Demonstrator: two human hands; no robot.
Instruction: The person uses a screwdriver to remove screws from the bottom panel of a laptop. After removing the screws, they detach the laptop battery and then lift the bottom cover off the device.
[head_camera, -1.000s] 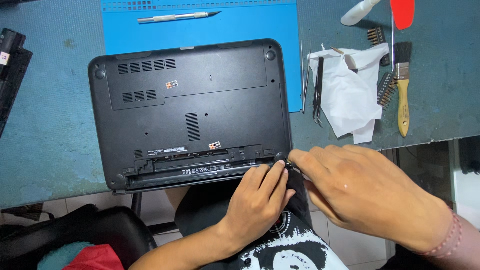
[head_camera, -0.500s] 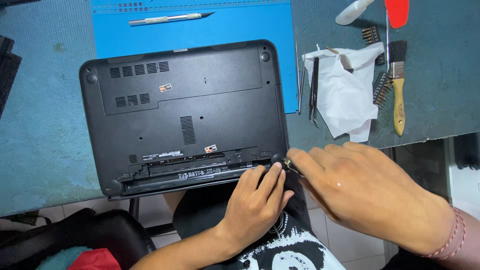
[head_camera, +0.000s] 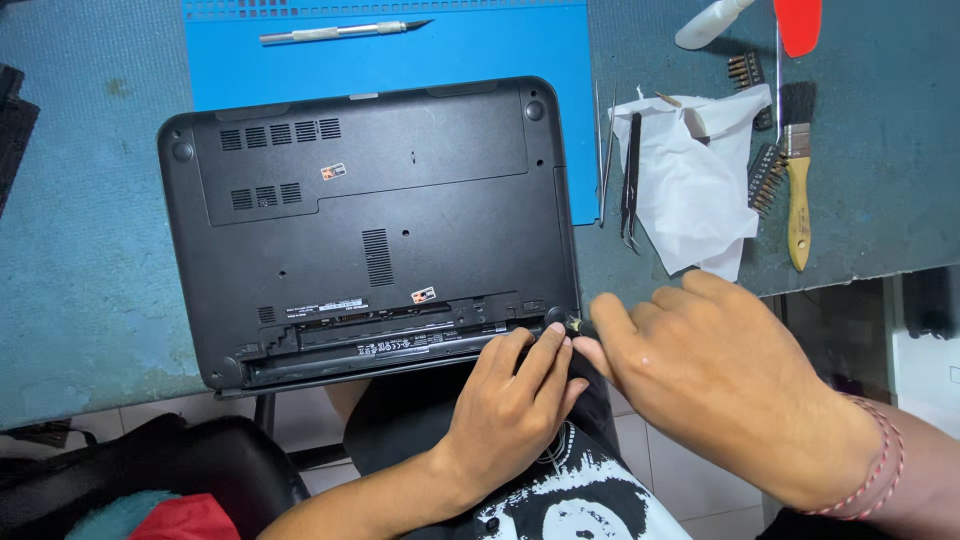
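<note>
The black laptop (head_camera: 370, 230) lies underside up on the counter (head_camera: 80, 260), half on the blue mat (head_camera: 450, 50), its near edge overhanging; at the near right corner the right hand (head_camera: 720, 380) pinches a small dark tool (head_camera: 577, 323), fingers together on it, while the left hand (head_camera: 515, 400) rests curled on the same edge, gripping nothing I can make out. Best to keep the tool square to the corner and the case braced; tweezers (head_camera: 630, 170), cloth (head_camera: 695, 180) and brush (head_camera: 797, 180) lie beyond
</note>
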